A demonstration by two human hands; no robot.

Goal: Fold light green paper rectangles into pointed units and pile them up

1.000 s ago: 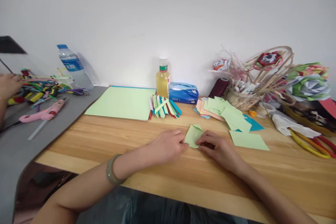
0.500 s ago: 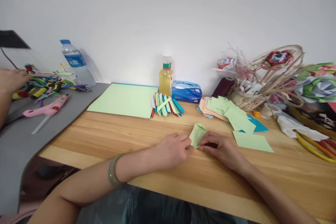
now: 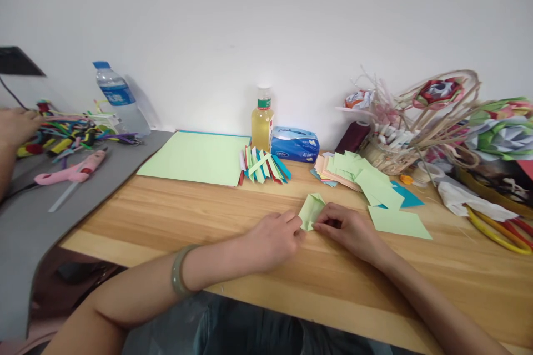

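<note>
A small light green paper [image 3: 311, 209] with folded top corners is held between both hands, just above the wooden table [image 3: 200, 211]. My left hand [image 3: 280, 237] pinches its lower left edge, its fingers curled. On the other side, my right hand [image 3: 347, 228] has thumb and forefinger closed on the lower right corner. To the right lie a loose green rectangle [image 3: 400, 222] and a fanned pile of green slips [image 3: 377, 186]. A bundle of folded coloured strips [image 3: 264, 165] lies behind the hands.
Large green sheets [image 3: 195, 158], a yellow drink bottle [image 3: 261, 122] and a blue tissue pack [image 3: 295, 144] stand or lie at the back. Paper flowers [image 3: 441, 93] are at right. Leftward are a pink glue gun [image 3: 70, 173], a water bottle [image 3: 119, 94] and another person's hand [image 3: 16, 125].
My right hand's fingertips have shifted slightly left and up along the paper's lower edge. The whole view has moved a little.
</note>
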